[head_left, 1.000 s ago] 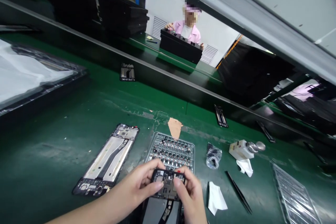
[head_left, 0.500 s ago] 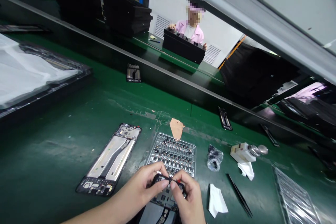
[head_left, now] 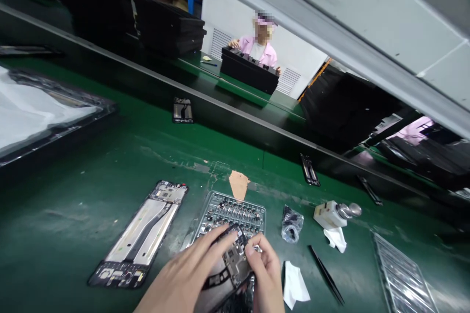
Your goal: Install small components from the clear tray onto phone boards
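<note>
Two bare hands are at work low in the head view, over a green anti-static bench mat (head_left: 73,215). The left hand (head_left: 183,274) and the right hand (head_left: 266,279) together hold a black phone frame (head_left: 233,259) with its metal-shielded circuit board exposed, tilted above the near edge of a clear plastic parts tray (head_left: 257,210). The left fingers lie together and straight across the frame's upper edge. The right thumb and forefinger are pinched on its side edge, beside a tiny silver part (head_left: 258,249); whether that part is gripped cannot be told.

In my judgement, the hold is sound if contact stays on the frame's rim and the pads stay off the board. Keeping the frame low and steady over the tray also limits the risk from a drop.

Within reach lie a second black phone frame (head_left: 137,237), a tan paper scrap (head_left: 238,185), a small clear zip bag (head_left: 292,225), black pointed tweezers (head_left: 326,274), a white wipe (head_left: 294,286) and a white dispenser bottle (head_left: 330,215). A co-worker in a pink jacket (head_left: 266,54) stands at a far bench, hands apart from these.
</note>
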{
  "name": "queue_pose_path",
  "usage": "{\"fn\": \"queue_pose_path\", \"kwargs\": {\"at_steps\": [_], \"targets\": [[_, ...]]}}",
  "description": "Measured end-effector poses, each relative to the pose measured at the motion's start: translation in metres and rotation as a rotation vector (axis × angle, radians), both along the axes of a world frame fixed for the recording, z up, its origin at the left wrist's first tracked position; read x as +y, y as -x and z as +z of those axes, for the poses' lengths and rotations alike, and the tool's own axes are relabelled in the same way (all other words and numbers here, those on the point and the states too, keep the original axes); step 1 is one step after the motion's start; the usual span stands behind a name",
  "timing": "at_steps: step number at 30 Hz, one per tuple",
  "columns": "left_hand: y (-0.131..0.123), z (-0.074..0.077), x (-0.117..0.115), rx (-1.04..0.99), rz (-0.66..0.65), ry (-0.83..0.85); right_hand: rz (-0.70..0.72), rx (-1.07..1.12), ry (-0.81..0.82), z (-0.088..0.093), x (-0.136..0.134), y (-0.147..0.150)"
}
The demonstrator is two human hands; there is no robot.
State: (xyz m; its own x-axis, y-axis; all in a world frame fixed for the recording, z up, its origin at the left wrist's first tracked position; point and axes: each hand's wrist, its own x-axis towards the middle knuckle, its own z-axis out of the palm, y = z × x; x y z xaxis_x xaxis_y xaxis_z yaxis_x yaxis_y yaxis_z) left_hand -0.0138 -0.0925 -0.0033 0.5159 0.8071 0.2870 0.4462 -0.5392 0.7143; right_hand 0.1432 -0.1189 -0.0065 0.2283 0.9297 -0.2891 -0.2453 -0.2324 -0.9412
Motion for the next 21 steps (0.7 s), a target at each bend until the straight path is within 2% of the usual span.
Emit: {"fn": "queue_pose_path", "kwargs": {"at_steps": [2, 4, 6, 8, 11, 13, 15, 17, 21], "targets": [[0.0, 0.002, -0.006, 0.103, 0.031, -0.132, -0.023, 0.099, -0.026, 0.005, 0.001, 0.0], [0.005, 0.006, -0.004, 0.017, -0.049, -0.041, -0.055, 0.114, -0.096, 0.008, 0.001, 0.0], [0.012, 0.011, 0.007, -0.182, -0.208, 0.245, -0.104, 0.012, -0.165, 0.01, -0.001, 0.001], [0.019, 0.013, 0.019, -0.341, -0.329, 0.606, -0.114, -0.122, -0.168, 0.008, -0.003, 0.0], [0.023, 0.008, 0.029, -0.468, -0.395, 1.063, -0.056, -0.171, -0.111, 0.004, -0.007, -0.001], [0.02, 0.001, 0.029, -0.526, -0.423, 1.243, -0.034, -0.141, -0.096, 0.002, -0.008, -0.002], [0.017, -0.005, 0.026, -0.581, -0.44, 1.33, -0.033, -0.113, -0.083, 0.002, -0.009, -0.002], [0.015, -0.008, 0.024, -0.62, -0.419, 1.348, -0.026, -0.104, -0.066, 0.003, -0.01, -0.001], [0.016, -0.005, 0.024, -0.584, -0.334, 1.253, -0.031, -0.117, -0.067, 0.002, -0.012, 0.0]]}}
